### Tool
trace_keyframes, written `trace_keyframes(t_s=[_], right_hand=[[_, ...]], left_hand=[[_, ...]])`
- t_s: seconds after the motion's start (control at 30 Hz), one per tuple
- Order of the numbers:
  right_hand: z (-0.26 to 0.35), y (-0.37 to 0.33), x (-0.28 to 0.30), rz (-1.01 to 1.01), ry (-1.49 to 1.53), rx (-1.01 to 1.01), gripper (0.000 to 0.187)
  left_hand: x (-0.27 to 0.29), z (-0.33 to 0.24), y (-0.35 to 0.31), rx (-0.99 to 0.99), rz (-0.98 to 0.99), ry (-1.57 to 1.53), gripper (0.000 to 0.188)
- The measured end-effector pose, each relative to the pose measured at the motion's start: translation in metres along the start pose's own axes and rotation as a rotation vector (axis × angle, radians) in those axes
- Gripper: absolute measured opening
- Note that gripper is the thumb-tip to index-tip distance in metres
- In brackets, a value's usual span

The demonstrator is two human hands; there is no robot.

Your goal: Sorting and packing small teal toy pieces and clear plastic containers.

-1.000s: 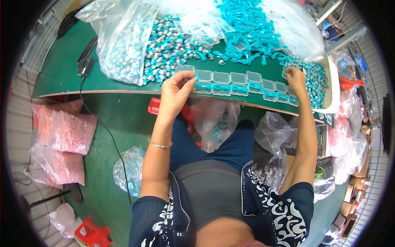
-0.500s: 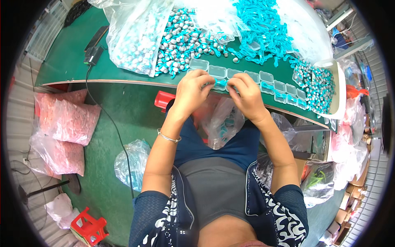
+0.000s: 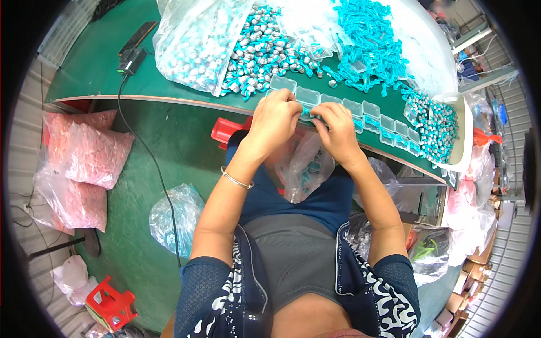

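At the front edge of the green table, my left hand [image 3: 274,121] and my right hand [image 3: 338,130] face each other with bent, pinching fingers. A small teal cord piece [image 3: 306,112] sits between their fingertips, over one of the clear plastic boxes. Fingers cover much of the cord and that box. The row of small boxes runs along the edge, their clear lids [image 3: 307,96] raised on the far side. Several boxes to the right of my right hand hold teal pieces [image 3: 387,136].
Beyond the boxes lie a heap of grey-and-teal beads [image 3: 262,48], a bead-filled plastic bag [image 3: 194,50] and a pile of teal cords [image 3: 369,48]. A white tub [image 3: 463,135] of beads stands at the right. An open plastic bag [image 3: 304,169] hangs at my lap.
The view has shifted slightly, so the table's things sit a little farther right. My hands stay at the cord piece, and my left fingers have curled in closer over it.
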State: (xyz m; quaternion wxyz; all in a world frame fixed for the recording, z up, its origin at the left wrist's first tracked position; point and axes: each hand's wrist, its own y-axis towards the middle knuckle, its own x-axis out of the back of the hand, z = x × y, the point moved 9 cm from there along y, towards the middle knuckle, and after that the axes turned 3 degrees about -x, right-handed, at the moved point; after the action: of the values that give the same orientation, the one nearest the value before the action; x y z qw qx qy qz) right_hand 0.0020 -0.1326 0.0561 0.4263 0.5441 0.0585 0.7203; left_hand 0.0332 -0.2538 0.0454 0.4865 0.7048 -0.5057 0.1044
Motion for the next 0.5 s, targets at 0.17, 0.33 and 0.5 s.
trace_keyframes(t_s=[0.17, 0.33, 0.5], right_hand=[[0.000, 0.001, -0.001, 0.048, -0.015, 0.003, 0.021], [0.005, 0.003, 0.006, -0.041, -0.082, 0.077, 0.019], [0.012, -0.002, -0.007, 0.006, -0.148, 0.156, 0.018]], left_hand=[[-0.002, 0.000, 0.004, 0.033, 0.028, 0.026, 0.009], [-0.004, 0.002, 0.005, 0.067, 0.064, 0.048, 0.011], [-0.008, 0.005, 0.006, 0.041, 0.115, 0.080, 0.014]])
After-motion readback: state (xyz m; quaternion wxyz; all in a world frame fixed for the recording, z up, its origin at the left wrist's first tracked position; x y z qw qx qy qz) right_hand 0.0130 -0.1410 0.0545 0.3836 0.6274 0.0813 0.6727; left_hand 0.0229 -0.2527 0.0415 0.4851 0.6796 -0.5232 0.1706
